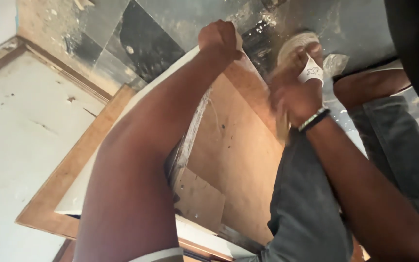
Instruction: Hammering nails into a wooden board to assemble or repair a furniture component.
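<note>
We see the left hand [219,39] fisted over the top edge of a white board [136,121], which leans on a wooden panel [238,145]. The right hand [297,90] is blurred; we cannot tell its grip.

Around you: dusty dark floor tiles [144,41] up top, a scuffed pale wall [20,126] on the left edged by brown wooden trim [61,73], grey trousers [306,208] lower right, and a small brown board scrap [197,199] lying near the bottom.
</note>
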